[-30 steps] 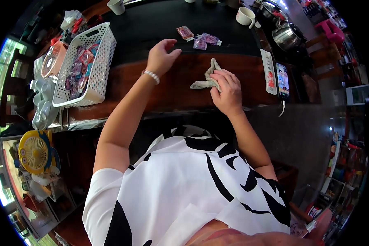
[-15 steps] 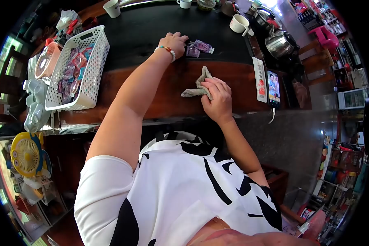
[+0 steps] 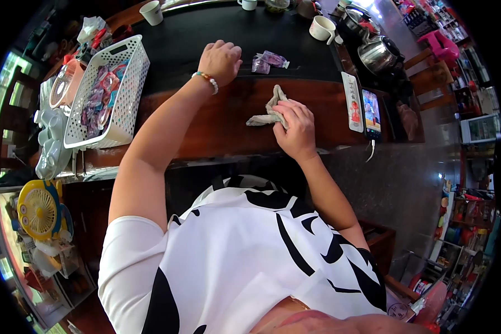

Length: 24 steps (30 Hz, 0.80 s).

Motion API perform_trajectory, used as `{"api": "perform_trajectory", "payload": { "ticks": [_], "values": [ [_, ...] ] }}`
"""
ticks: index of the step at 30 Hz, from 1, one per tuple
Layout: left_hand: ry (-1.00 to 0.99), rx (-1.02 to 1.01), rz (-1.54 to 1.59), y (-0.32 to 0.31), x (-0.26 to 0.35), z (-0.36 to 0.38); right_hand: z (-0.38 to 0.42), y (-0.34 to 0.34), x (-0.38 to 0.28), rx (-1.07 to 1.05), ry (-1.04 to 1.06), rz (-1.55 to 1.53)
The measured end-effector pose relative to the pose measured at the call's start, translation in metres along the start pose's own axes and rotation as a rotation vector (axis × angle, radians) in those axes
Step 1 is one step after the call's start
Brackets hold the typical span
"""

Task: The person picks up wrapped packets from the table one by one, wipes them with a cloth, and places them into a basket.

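Right hand (image 3: 295, 125) presses fingers-down on a crumpled grey cloth (image 3: 268, 111), which lies on the brown table (image 3: 217, 122) and protrudes at its 10 o'clock. Left hand (image 3: 221, 58) rests knuckles-up, fingers curled; contents cannot be determined. Purple sachets (image 3: 268, 60) lie just beside it at 3 o'clock. White basket (image 3: 129, 94) stands at 9 o'clock; phone (image 3: 371, 111) at the right hand's 3 o'clock.

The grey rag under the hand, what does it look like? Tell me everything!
The rag is a small, grey-beige cloth, crumpled and twisted into a bent strip rather than spread flat. It lies on the brown wooden counter, just below the black top. The right hand presses on its right end; the left end pokes out free.
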<state>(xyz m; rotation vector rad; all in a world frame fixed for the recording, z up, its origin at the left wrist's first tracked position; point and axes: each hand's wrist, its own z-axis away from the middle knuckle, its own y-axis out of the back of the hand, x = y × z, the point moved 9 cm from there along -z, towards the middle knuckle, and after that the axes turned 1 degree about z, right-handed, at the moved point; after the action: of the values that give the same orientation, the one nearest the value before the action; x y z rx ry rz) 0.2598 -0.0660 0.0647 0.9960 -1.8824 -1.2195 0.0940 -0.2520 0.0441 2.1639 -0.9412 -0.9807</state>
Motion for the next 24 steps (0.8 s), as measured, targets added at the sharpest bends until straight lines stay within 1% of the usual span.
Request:
{"api": "perform_trajectory", "payload": {
  "ticks": [1,2,4,5,6,8,9,10,12,14,15,16,18,20,22,23,24],
  "values": [
    [0.011,0.098,0.055,0.019,0.002,0.006,0.0,0.0,0.0,0.002,0.003,0.004],
    [0.013,0.094,0.053,0.03,0.005,0.011,0.0,-0.001,0.001,0.0,0.001,0.0],
    [0.344,-0.026,0.607,0.026,-0.018,0.023,0.0,0.0,0.0,0.004,0.011,0.002],
    [0.373,-0.009,0.805,0.022,-0.022,0.031,-0.001,0.0,0.0,0.003,0.01,0.0],
    [0.374,-0.01,0.804,0.016,-0.025,0.041,-0.001,0.0,0.0,0.002,0.009,0.0],
    [0.59,-0.112,1.309,-0.016,-0.027,0.073,-0.001,0.0,0.0,-0.001,0.005,-0.003],
    [0.715,-0.178,1.39,-0.016,-0.019,0.094,0.0,0.0,-0.001,0.001,0.011,-0.001],
    [0.789,-0.197,1.397,-0.02,-0.014,0.112,0.0,0.0,-0.001,0.002,0.016,0.002],
    [0.785,-0.165,1.341,-0.025,-0.01,0.141,0.0,-0.001,-0.001,0.005,0.026,0.001],
    [0.691,-0.149,1.219,-0.01,-0.001,0.161,0.0,0.002,0.0,0.013,0.02,-0.031],
    [0.684,-0.171,1.095,0.006,0.003,0.167,-0.002,0.006,-0.003,0.021,0.022,-0.051],
    [0.689,-0.17,1.096,0.007,0.004,0.176,-0.002,0.006,-0.002,0.017,0.024,-0.052],
    [0.236,0.09,0.389,0.054,0.018,0.178,-0.003,0.007,0.005,0.009,-0.032,-0.146],
    [0.259,0.126,0.395,0.055,0.015,0.187,-0.007,0.006,0.002,-0.011,-0.061,-0.187],
    [0.019,0.191,0.34,0.053,0.031,0.193,-0.01,0.004,0.0,0.021,-0.17,-0.381],
    [-0.003,0.155,0.296,0.044,0.034,0.198,-0.014,0.003,-0.017,0.035,-0.07,-0.371],
    [-0.001,0.15,0.3,0.043,0.034,0.199,-0.02,0.0,-0.038,0.003,0.042,-0.362]
  ]
}}
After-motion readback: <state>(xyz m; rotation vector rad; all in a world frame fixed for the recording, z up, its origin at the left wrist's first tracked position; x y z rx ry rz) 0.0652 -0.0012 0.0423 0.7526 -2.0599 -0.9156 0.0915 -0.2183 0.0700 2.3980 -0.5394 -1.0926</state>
